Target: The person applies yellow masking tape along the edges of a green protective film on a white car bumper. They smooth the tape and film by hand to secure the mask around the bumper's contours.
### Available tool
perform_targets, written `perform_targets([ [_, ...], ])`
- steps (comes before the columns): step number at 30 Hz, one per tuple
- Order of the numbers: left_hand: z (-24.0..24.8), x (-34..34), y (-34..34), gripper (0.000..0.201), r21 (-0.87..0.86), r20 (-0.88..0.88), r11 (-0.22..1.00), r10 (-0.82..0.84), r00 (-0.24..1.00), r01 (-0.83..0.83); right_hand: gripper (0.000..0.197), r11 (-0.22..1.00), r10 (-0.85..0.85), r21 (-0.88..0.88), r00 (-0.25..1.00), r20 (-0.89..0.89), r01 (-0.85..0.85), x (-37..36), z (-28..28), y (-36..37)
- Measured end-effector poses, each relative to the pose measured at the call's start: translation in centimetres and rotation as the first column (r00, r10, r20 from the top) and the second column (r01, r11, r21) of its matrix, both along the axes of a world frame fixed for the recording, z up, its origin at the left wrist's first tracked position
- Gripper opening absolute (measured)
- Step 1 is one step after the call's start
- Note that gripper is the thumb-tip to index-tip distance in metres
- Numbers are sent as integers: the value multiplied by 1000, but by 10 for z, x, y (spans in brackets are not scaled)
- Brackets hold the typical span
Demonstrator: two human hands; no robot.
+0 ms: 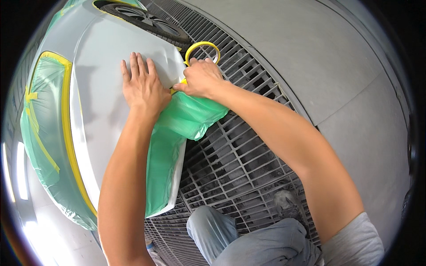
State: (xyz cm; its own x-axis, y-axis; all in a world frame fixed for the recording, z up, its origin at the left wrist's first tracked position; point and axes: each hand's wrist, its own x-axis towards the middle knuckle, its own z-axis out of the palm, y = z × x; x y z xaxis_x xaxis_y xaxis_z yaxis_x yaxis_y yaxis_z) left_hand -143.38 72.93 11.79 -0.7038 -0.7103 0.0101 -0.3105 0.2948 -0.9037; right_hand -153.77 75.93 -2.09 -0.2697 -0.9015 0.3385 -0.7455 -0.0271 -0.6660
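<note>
Left hand (144, 88) flat on grey car panel (104, 55), fingers apart. Right hand (202, 78) clamped on yellow tape roll (202, 44), which projects toward 12 o'clock; green film (188, 116) below, toward 6 o'clock.

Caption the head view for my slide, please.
Left hand spread on a grey car panel, right hand holding a yellow masking-tape roll beside green masking film.

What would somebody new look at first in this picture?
Probably the shiny green film just below the hands, along the edge of the pale car. Next might come the bright yellow tape roll at the right hand, over the floor grate. The dark wheel at the top stands out too.
</note>
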Motion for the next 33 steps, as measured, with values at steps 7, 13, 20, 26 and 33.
perform_targets([
  [7, -7, -7, -4, 97, -17, -44, 1000, 21, 999, -21, 46, 987, -3, -160, 996, -87, -11, 6, 1, -7],
  [13, -12, -6, -8, 94, -25, -52, 999, 32, 998, -33, 44, 979, -193, 121, 940, 282, 164, 11, -4, -10],
  [20, -12, -12, -6, 97, -10, -81, 1000, -14, 997, 13, 54, 956, -288, 128, 922, 257, 263, 0, -10, 4],
  [26, -8, -5, 2, 48, 469, -310, 877, 53, 949, 104, 53, 963, -258, 151, 916, 306, 221, -2, -5, 12],
  [33, -46, 34, 4, 28, 612, -642, 731, 236, 730, 302, 51, 979, -190, 116, 953, 236, 167, -6, 7, 15],
])
